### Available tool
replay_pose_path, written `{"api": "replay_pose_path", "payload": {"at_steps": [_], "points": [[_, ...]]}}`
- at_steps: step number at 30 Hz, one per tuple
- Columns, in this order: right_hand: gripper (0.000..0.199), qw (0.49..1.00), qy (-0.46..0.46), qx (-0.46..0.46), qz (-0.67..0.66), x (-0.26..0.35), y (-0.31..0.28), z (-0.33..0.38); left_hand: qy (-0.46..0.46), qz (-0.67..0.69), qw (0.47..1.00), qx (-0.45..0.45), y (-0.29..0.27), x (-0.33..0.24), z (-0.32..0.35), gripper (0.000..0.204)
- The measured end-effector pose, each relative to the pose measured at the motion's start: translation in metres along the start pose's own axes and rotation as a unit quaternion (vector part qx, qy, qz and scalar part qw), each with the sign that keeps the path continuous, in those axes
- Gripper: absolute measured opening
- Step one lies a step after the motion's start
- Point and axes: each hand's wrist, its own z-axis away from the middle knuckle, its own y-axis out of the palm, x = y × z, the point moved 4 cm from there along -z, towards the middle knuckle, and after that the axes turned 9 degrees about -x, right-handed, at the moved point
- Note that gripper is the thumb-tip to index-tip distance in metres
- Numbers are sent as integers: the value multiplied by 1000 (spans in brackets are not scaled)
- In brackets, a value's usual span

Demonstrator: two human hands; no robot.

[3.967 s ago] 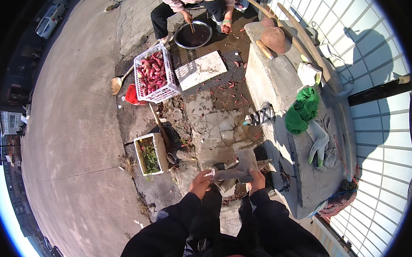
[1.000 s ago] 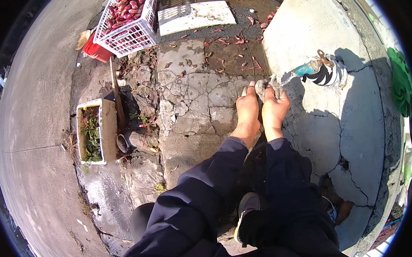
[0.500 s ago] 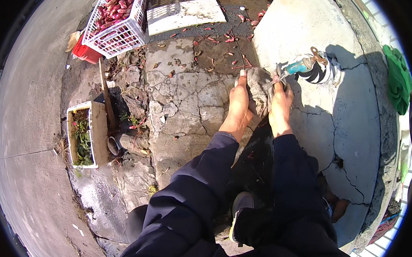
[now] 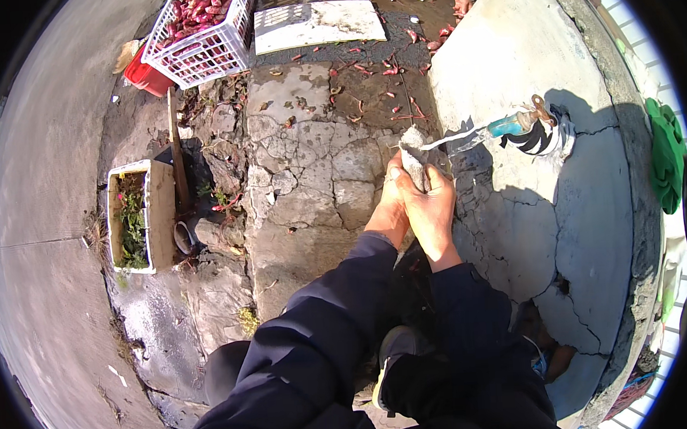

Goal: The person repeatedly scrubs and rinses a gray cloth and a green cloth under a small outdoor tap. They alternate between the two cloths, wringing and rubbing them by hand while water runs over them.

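Note:
My left hand (image 4: pixel 390 204) and my right hand (image 4: pixel 432 210) are pressed together around a wet, pale grey cloth (image 4: pixel 413 149). Its bunched end pokes up past my thumbs, while the rest is hidden inside my grip. A white stream of water (image 4: pixel 452 137) runs sideways onto the top of the cloth. It comes from a tap (image 4: pixel 542 111) with a rusty handle and a teal sleeve (image 4: pixel 503 126) on its outlet. Black and white strips (image 4: pixel 538 138) are wrapped near the tap. Both fists are closed, the right one overlapping the left.
A white plastic crate (image 4: pixel 209 60) full of red-skinned roots stands at the far left, by a red bucket (image 4: pixel 148 75). A white board (image 4: pixel 318 25) lies beside it. Nearer is a planter box (image 4: pixel 161 216). A co-worker's hand (image 4: pixel 463 5) shows at the top. Cracked concrete (image 4: pixel 585 225) slopes at right.
My hands have drawn closer together and slightly toward me, squeezing the cloth into an upright bunch. The water stream now shows plainly between the tap and the cloth.

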Motion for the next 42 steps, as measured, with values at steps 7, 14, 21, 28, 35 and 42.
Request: {"api": "replay_pose_path", "payload": {"at_steps": [7,14,21,28,35,42], "points": [[16,987,-61,-105,107,13,-17,-32,138,-98,970,-172,10,13,17,27],[13,990,-99,-101,0,37,0,-9,179,-84,979,-52,44,-22,22,17],[1,984,-10,-175,-44,-6,-25,-35,144,-128,956,-220,39,7,24,26],[8,977,49,-184,-98,-10,-29,-50,211,-152,944,-203,39,10,21,28],[13,997,-39,-61,-26,19,1,-20,243,-106,954,-141,46,-16,15,14],[10,986,-20,-162,-29,23,-13,-33,165,-98,962,-194,55,-12,23,20]]}}
